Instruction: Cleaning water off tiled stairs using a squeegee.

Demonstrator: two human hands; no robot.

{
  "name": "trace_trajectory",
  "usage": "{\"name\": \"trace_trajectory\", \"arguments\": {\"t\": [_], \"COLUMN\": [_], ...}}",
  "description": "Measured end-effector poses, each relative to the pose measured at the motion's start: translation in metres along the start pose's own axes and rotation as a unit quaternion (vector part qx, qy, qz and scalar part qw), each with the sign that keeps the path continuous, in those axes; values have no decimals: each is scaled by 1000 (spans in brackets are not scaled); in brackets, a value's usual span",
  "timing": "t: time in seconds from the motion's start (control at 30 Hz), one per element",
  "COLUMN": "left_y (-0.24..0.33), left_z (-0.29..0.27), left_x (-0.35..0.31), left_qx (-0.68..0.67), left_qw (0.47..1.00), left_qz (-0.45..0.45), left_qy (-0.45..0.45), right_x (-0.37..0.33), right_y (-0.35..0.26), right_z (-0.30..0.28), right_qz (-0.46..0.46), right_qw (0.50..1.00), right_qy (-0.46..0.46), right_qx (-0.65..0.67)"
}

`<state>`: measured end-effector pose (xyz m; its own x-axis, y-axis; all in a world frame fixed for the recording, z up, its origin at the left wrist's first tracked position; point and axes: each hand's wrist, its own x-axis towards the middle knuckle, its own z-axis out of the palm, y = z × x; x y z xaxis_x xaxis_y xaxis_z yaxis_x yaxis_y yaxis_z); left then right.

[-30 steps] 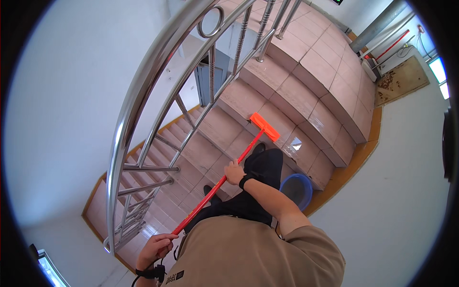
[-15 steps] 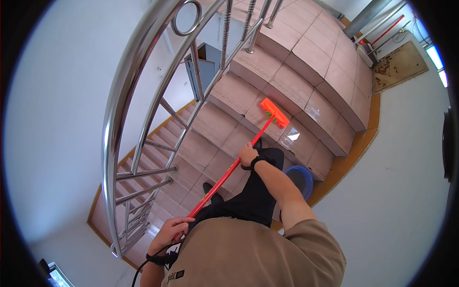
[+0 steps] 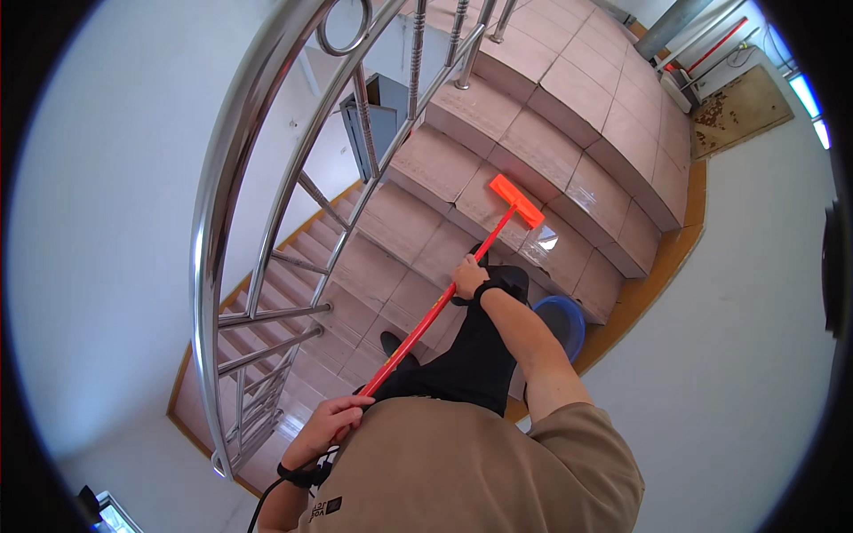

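A scrub brush with a long red handle [image 3: 418, 333] and an orange head [image 3: 517, 202] reaches from my waist up to the stairs. Its head lies on a pink tiled step [image 3: 480, 200], bristles hidden underneath. My right hand [image 3: 466, 277] is wrapped round the middle of the handle. Lower down, near my shirt, my left hand [image 3: 333, 422] is closed on the handle's near end. Both wrists wear black bands. Beside my right forearm, a blue bucket [image 3: 569, 329] stands on a step, partly hidden by the arm.
A curved steel railing [image 3: 209, 258] runs along the left, with a lower flight of stairs [image 3: 284, 258] beyond it. White wall [image 3: 711, 355] with brown skirting [image 3: 662, 275] borders the right. At the top right stand long-handled tools [image 3: 715, 49] and a stained board [image 3: 742, 111].
The brush head has moved slightly up and right on the step and turned so that its bristles no longer show. My right hand has shifted slightly right with the handle.
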<state>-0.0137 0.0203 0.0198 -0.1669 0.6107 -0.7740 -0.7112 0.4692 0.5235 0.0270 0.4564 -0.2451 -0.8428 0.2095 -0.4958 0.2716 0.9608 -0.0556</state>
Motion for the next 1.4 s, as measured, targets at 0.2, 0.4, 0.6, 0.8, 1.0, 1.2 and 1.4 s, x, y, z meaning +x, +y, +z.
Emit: {"name": "trace_trajectory", "arguments": {"t": [0.2, 0.4, 0.6, 0.8, 1.0, 1.2, 1.4], "left_y": [-21, -25, -9, -3, 6, 12, 5], "left_z": [-25, -39, -26, -9, 5, 33, 76], "left_x": [-49, -77, -69, -50, -32, 11, 30], "left_qx": [-20, 3, -18, 5, 16, 69, 116], "left_qw": [1000, 1000, 1000, 1000, 1000, 996, 990], "left_qz": [-11, -5, 3, 13, 0, 18, 26], "left_qy": [15, 11, 19, -2, -22, -61, -71], "right_x": [-24, -45, -41, -32, -36, -47, -67], "right_y": [-61, -95, -77, -35, -7, 44, 84], "right_z": [8, 0, -9, 25, 19, 5, 17], "right_qz": [-23, -34, -44, -51, -41, 17, 40], "right_qw": [999, 997, 997, 997, 997, 998, 993], "right_qy": [6, 24, 13, 57, 56, 39, 58], "right_qx": [41, 65, 70, 33, 25, 48, 99]}}
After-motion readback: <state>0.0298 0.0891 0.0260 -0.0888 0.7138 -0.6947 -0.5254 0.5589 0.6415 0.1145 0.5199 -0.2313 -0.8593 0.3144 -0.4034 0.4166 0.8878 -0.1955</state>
